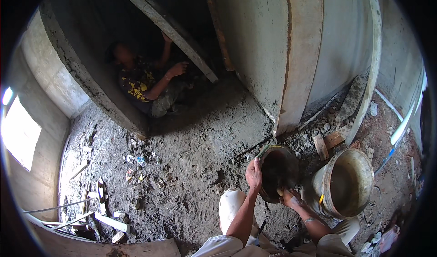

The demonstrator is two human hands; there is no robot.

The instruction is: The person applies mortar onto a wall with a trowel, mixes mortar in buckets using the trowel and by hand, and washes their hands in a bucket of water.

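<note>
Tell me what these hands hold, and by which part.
A dark bucket: the left hand holds its left rim. The right hand is at the near right rim; its exact grip cannot be told.

Shadow obscures what the dark bucket [293,166] holds; the lower edge crops 2 sleeves [221,246].

Dim indoor light, white glare from a window [22,133] past the left edge of the floor [182,166], deep shadow over the crouching person [136,81] near its far edge, murky inside of the dark bucket [289,160], straight edges bowed outward, black vignetted corners
</note>
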